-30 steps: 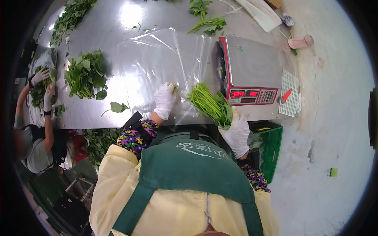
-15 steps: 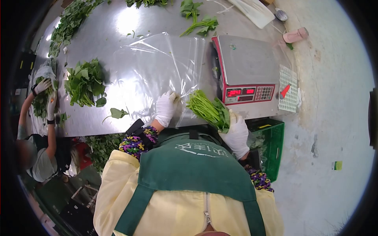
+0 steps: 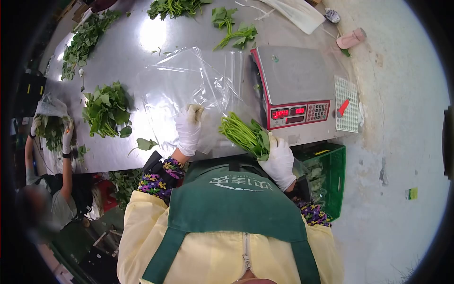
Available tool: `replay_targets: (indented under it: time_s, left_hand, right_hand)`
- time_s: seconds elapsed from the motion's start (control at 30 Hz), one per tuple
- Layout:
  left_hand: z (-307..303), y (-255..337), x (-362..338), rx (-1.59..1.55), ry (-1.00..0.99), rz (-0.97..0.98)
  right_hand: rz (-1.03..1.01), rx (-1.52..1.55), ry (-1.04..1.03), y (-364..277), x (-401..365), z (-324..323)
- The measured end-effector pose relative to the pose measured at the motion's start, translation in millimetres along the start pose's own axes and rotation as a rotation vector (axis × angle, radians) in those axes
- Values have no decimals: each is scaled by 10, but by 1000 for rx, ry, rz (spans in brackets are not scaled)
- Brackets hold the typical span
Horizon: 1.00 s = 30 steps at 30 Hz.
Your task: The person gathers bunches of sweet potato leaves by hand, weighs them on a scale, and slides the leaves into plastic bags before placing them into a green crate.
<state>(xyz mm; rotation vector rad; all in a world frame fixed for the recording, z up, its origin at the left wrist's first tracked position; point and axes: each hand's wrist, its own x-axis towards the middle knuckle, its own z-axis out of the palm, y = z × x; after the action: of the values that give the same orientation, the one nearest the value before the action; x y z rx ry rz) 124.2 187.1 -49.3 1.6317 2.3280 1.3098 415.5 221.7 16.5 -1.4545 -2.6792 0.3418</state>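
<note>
My right hand, in a white glove, is wrapped round the leafy end of a bunch of leafy greens. The cut stems point left, over the table's near edge. My gloved left hand is on the near part of a clear plastic bag lying flat on the steel table. Its fingertips are pinched together on the film. Just beyond the greens stands a red and grey digital scale with lit red digits and a bare pan.
Leafy piles lie on the table. A co-worker at left handles bagged greens. A green crate stands below the right edge. A red-handled tool, pale grid sheet and pink bottle are at right.
My left hand has shifted slightly left along the bag's near part. My right hand keeps its hold on the greens. The co-worker's hands have moved apart around their bag.
</note>
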Motion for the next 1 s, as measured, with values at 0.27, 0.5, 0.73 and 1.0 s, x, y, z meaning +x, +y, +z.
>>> replay_targets:
  time_s: [0.27, 0.5, 0.73, 1.0]
  left_hand:
    - [-81, 242, 66, -69, 29, 82]
    - [-110, 1042, 88, -205, -170, 275]
    - [37, 611, 527, -26, 5, 134]
    - [67, 373, 297, -56, -73, 136]
  right_hand:
    - [19, 11, 0, -151, 66, 4]
    - [16, 12, 44, -361, 196, -58]
    - [-3, 27, 85, -392, 216, -181]
    - [82, -29, 15, -260, 295, 128]
